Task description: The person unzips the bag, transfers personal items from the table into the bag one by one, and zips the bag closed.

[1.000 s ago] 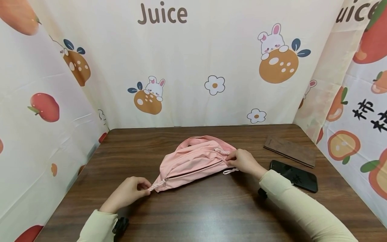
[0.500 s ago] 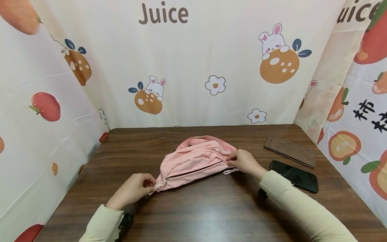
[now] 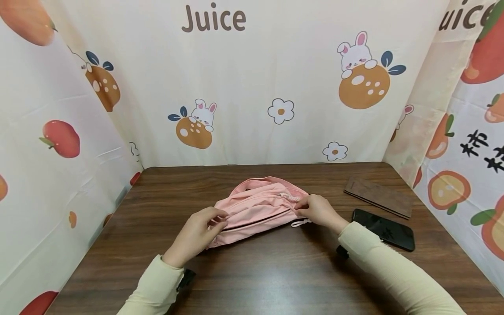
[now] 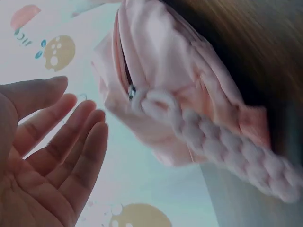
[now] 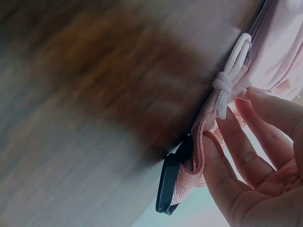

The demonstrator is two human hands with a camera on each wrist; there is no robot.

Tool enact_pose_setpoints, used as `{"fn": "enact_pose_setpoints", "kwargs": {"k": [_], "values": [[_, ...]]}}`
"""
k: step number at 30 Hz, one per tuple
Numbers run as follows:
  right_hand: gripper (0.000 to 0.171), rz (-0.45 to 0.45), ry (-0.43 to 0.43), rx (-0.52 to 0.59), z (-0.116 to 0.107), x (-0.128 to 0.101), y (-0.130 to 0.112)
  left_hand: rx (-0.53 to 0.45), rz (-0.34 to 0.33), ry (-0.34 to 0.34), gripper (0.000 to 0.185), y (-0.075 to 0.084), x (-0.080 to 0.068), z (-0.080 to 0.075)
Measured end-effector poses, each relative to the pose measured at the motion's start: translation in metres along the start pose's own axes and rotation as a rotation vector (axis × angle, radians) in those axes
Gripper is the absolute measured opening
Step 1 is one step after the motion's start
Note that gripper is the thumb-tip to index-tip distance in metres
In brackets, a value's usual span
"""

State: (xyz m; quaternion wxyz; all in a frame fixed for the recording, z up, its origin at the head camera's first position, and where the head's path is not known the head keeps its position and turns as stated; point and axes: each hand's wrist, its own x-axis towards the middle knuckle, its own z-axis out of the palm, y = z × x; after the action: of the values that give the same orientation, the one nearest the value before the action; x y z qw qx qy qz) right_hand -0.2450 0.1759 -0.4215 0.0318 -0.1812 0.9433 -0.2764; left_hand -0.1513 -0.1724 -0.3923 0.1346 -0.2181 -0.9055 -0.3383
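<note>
A pink waist bag (image 3: 257, 214) lies on the table, a dark line running along its front zipper. My left hand (image 3: 194, 236) is over the bag's left end with its fingers loosely spread. In the left wrist view that hand holds nothing, and a braided zipper pull (image 4: 222, 146) hangs from the metal slider (image 4: 132, 91) to the right of the fingers. My right hand (image 3: 318, 211) pinches the bag's right end between thumb and fingers. Close to those fingers, the right wrist view shows a knotted white cord loop (image 5: 234, 66) and a black buckle (image 5: 169, 182) on pink webbing.
To the right of the bag a black phone (image 3: 386, 229) lies near my right forearm. Behind it is a flat brown folded thing (image 3: 378, 197), like a long wallet. Printed curtains (image 3: 252, 78) enclose the back and sides of the brown wooden table (image 3: 252, 280).
My left hand has let go of the braided pull at the bag's left end and moved right and away from me, over the bag. The right hand has kept its grip in place.
</note>
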Motion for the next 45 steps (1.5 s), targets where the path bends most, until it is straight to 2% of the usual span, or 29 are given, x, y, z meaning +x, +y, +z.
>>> {"fn": "enact_pose_setpoints", "kwargs": {"k": [3,9,16,20,30,36,45], "values": [[0.009,0.002,-0.002,0.001,0.0,0.0,0.001,0.046,0.083,0.03,0.016,0.005,0.008,0.007],[0.009,0.005,0.0,0.004,0.0,0.0,0.001,0.221,0.273,0.068,0.015,0.01,0.022,0.022],[0.008,0.003,-0.001,0.004,0.0,0.0,0.0,0.358,0.363,0.056,0.015,0.008,0.029,0.035],[0.009,0.004,-0.003,0.006,-0.001,-0.001,0.0,0.393,0.382,0.064,0.02,0.008,0.029,0.039],[0.008,-0.012,0.014,-0.009,0.0,-0.001,0.0,0.417,0.379,0.034,0.034,0.005,0.027,0.043],[0.009,0.001,0.011,0.0,0.0,-0.001,-0.001,0.453,0.378,0.022,0.031,0.006,0.027,0.044],[0.009,-0.001,0.01,-0.002,0.0,-0.001,-0.001,0.463,0.396,0.039,0.017,0.004,0.03,0.048]]}}
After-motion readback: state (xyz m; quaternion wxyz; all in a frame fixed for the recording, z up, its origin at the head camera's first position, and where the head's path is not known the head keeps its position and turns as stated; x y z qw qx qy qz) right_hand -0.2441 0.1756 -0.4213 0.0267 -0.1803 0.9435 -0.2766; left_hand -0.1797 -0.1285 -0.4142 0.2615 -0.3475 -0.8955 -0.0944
